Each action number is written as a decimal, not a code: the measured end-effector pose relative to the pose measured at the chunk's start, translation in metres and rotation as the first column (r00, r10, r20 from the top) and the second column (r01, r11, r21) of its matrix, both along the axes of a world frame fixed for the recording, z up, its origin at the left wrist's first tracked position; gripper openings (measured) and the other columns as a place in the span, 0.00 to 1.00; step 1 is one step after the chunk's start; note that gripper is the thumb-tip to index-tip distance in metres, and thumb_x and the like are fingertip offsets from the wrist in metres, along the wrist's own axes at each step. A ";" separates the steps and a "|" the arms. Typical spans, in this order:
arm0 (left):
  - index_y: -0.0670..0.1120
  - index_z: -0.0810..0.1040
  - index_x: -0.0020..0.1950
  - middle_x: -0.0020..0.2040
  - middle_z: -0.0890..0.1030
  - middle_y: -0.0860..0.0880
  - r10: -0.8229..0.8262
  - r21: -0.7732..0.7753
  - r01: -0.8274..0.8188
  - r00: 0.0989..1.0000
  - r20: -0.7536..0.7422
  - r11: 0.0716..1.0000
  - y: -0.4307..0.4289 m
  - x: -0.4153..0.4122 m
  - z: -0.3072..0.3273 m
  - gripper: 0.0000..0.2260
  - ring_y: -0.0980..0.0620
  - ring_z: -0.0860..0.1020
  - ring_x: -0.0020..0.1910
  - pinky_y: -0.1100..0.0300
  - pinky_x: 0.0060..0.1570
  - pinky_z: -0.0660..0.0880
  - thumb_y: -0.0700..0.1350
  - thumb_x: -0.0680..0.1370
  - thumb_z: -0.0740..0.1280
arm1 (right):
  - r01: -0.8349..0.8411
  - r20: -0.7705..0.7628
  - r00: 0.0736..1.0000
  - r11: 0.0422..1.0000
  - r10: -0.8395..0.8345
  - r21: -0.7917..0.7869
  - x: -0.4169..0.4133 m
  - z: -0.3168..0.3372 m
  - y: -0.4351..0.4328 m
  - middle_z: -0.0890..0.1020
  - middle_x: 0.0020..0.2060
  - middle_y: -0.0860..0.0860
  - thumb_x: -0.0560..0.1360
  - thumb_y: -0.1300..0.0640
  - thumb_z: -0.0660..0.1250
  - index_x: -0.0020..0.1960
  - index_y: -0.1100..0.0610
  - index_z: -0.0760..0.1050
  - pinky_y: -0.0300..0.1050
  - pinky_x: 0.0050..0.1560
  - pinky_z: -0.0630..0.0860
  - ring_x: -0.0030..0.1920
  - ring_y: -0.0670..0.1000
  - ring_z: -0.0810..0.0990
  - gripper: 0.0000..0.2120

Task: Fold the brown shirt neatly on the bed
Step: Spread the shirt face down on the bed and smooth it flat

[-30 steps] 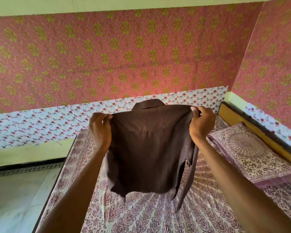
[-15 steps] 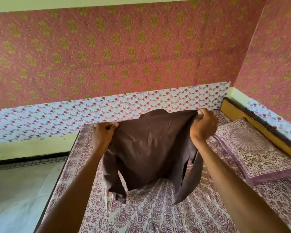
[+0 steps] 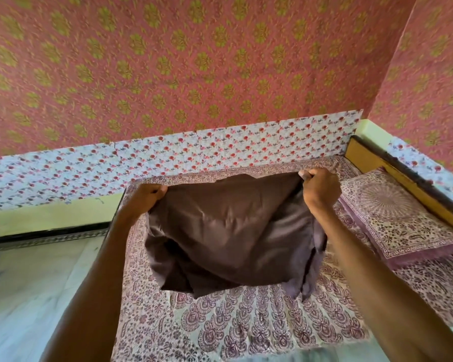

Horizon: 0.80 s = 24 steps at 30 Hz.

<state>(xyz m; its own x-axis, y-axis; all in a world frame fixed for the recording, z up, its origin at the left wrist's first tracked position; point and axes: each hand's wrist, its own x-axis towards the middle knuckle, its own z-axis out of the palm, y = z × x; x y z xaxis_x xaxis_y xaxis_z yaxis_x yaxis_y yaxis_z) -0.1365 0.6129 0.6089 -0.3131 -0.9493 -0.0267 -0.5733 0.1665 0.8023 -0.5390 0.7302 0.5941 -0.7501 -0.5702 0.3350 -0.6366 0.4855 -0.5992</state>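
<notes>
The brown shirt [image 3: 228, 231] billows low over the bed [image 3: 246, 327], which is covered by a white and purple printed sheet. My left hand [image 3: 147, 197] grips the shirt's left shoulder edge. At the right shoulder edge my right hand [image 3: 319, 189] pinches the fabric. The collar points away from me toward the far wall. The hem and a sleeve hang down near the sheet; whether they touch it is unclear.
A printed pillow [image 3: 392, 215] lies at the right of the bed beside a wooden headboard [image 3: 392, 173]. Papered walls close the far and right sides. Pale floor [image 3: 32, 283] lies to the left of the bed.
Both hands have swung the shirt forward and down from an upright hanging hold to a nearly flat spread low over the sheet. The grip on both shoulders is unchanged.
</notes>
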 end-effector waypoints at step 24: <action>0.45 0.78 0.45 0.43 0.80 0.40 0.246 -0.130 -0.209 0.831 0.499 0.969 -0.200 -0.082 -0.221 0.02 0.38 0.80 0.42 0.49 0.39 0.77 0.40 0.75 0.65 | -0.026 -0.042 0.997 0.799 0.064 0.601 -0.019 -0.191 -0.187 0.82 0.51 0.62 0.82 0.65 0.55 0.59 0.65 0.76 0.46 0.45 0.68 0.54 0.60 0.79 0.13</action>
